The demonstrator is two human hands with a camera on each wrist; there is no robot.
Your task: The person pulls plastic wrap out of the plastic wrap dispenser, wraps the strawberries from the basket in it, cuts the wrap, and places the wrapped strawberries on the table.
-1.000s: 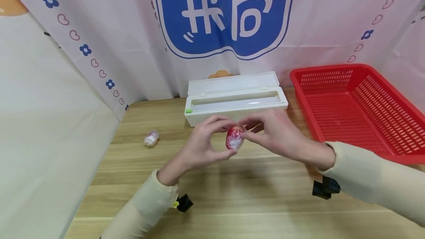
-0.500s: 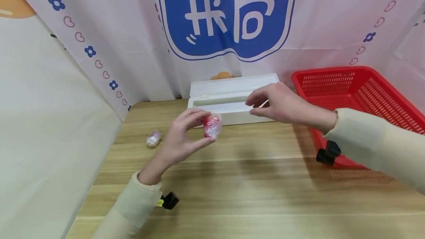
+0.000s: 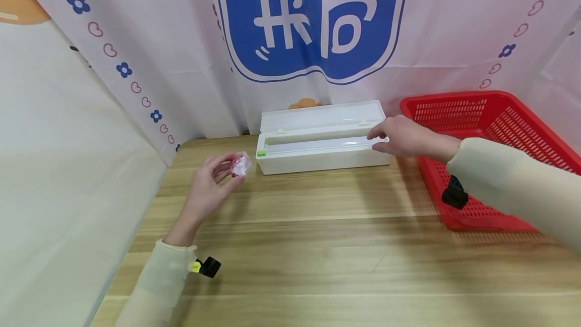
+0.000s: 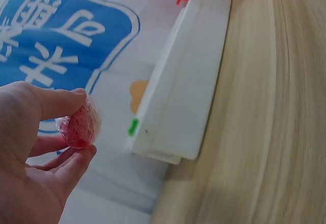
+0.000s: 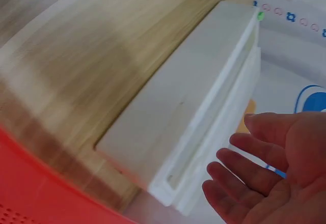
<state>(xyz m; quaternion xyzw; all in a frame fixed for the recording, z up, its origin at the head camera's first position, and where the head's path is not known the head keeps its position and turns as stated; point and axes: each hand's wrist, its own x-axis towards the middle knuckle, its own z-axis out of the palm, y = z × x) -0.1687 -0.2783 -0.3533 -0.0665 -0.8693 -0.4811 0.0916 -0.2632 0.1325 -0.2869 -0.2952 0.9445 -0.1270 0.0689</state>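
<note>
In the head view my left hand (image 3: 204, 188) holds a small red roundish thing wrapped in clear film (image 3: 240, 164), above the table's left part. The left wrist view shows the wrapped red thing (image 4: 80, 124) pinched between thumb and fingertips, with crinkled film around it; its exact kind is hard to tell. My right hand (image 3: 401, 135) hovers over the right end of a long white cling film dispenser (image 3: 324, 159). Its lid stands raised at the back, and a green slider (image 3: 261, 153) sits at its left end. In the right wrist view the right hand (image 5: 275, 168) holds nothing, its fingers loosely bent.
A red plastic basket (image 3: 495, 97) stands at the right, partly behind the right forearm. The wooden table (image 3: 327, 246) stretches in front of the dispenser. A white printed curtain (image 3: 199, 54) hangs behind, just past the table's back edge.
My right hand has let go of the wrapped red thing and moved right toward the dispenser's end. The left hand has carried it left, and the small wrapped thing on the table is now hidden.
</note>
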